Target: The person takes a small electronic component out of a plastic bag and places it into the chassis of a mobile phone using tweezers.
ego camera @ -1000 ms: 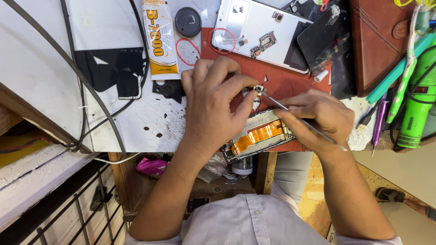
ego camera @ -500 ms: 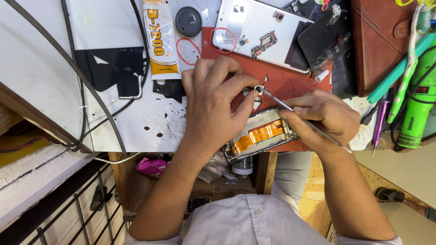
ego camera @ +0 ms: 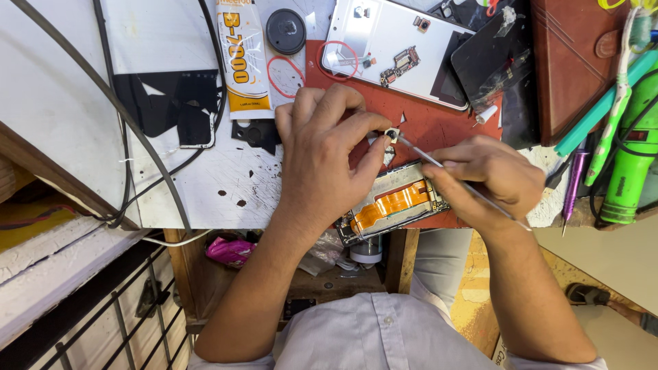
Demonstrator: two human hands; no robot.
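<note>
Opened phone frame (ego camera: pixel 394 203) with orange flex cable, long axis slanting across the table (ego camera: pixel 205 185) edge: left hand (ego camera: pixel 325 154) pinching a small square component (ego camera: pixel 392 134) just above it, right hand (ego camera: pixel 490 178) closed on thin tweezers (ego camera: pixel 428 157) whose tip meets that component.

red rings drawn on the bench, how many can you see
2. One red ring lies on the white surface right of the glue tube. The other red ring is at the near end of the white phone back. Others may be hidden under the hands.
</note>
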